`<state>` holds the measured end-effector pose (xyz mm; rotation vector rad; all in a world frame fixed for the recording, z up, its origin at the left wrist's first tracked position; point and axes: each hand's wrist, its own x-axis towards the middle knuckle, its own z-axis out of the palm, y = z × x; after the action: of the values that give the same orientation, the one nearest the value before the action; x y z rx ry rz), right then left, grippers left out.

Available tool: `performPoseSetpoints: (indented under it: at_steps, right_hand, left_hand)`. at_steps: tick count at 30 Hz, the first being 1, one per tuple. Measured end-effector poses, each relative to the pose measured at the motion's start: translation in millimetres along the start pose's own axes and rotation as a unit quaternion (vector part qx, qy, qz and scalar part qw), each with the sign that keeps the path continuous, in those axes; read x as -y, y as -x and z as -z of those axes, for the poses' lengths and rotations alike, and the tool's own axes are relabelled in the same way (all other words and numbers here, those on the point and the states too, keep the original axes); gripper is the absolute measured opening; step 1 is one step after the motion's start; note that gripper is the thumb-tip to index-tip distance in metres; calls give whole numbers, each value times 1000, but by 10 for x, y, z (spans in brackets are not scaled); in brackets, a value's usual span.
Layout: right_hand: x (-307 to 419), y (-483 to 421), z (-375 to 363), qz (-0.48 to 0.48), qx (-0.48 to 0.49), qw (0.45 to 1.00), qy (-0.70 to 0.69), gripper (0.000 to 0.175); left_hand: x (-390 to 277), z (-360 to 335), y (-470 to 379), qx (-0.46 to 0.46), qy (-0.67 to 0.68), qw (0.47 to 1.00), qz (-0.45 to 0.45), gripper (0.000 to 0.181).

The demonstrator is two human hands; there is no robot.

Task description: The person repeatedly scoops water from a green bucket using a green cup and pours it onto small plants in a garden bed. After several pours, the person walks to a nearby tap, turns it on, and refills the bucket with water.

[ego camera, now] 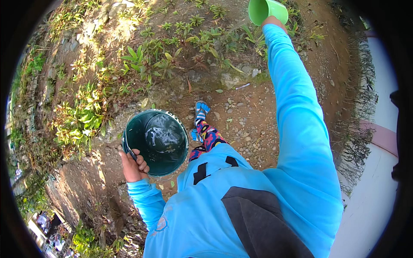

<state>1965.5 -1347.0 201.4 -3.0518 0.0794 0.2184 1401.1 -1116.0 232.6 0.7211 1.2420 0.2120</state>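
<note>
My left hand [135,164] grips the handle of a dark green bucket [134,142], held at my left side. Dark, shiny water [164,132] lies inside the bucket and reflects light. At the end of my outstretched arm, my right hand [274,22] holds a light green plastic dipper [277,11], tilted with its mouth turned to the left. How my right fingers wrap the dipper is partly hidden by the wrist. Low leafy plants [222,48] grow in the soil below and around the dipper.
Pebbly bare dirt [245,122] lies around my striped shoes [201,111]. Stones [229,79] edge the planted bed ahead. Leafy shrubs [84,116] grow to the left. On the right, a white wall [364,180] with a pink band stands behind thin plants [355,154].
</note>
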Motion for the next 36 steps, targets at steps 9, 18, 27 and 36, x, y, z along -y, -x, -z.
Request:
performPoseSetpoints:
  at_steps: [9,18,27,36]
  right_hand:
    - [-420,640,1075,41,-44,992,107,47]
    - [-881,1904,598,190,372,850,-323,39]
    - [-419,3148,-609,458,502,725,112,39]
    - [-518,3275,-1586,439,325,782,300,46]
  left_hand:
    - [193,-253,159,47,-47,997,32,55]
    - [352,-798,154,69,-75,994,51,53]
    - [504,-1540,364,178,-139,973,57,51]
    - [284,-2125,871,349,-209,912,52,54]
